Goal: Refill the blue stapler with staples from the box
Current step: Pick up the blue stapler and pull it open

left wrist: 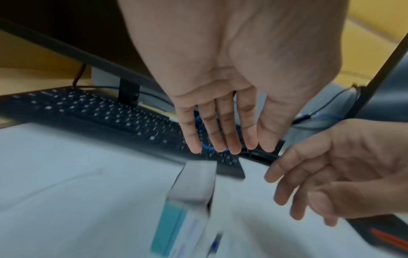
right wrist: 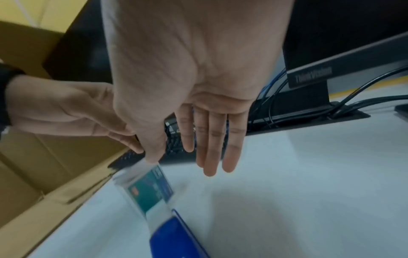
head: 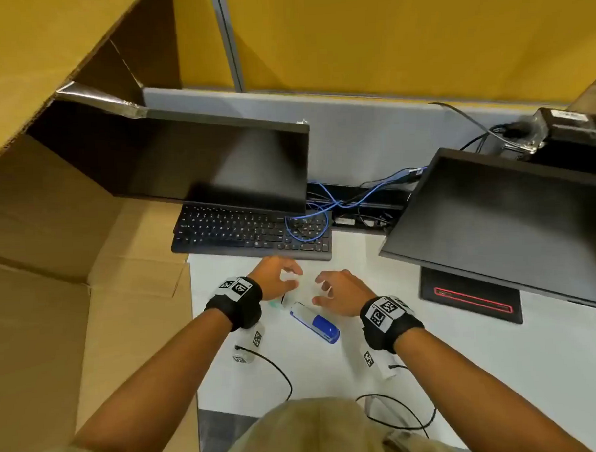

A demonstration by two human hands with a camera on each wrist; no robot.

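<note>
Both forearms reach forward over the white tabletop, palms down. The left hand hovers with fingers straight and slightly spread, its grip loose and empty. The right hand hovers likewise, fingers extended, holding nothing. Below and between them lies the staple box, teal and white, blurred. The blue stapler rests just near of it, angled toward the right. A keyboard lies beyond.
</note>
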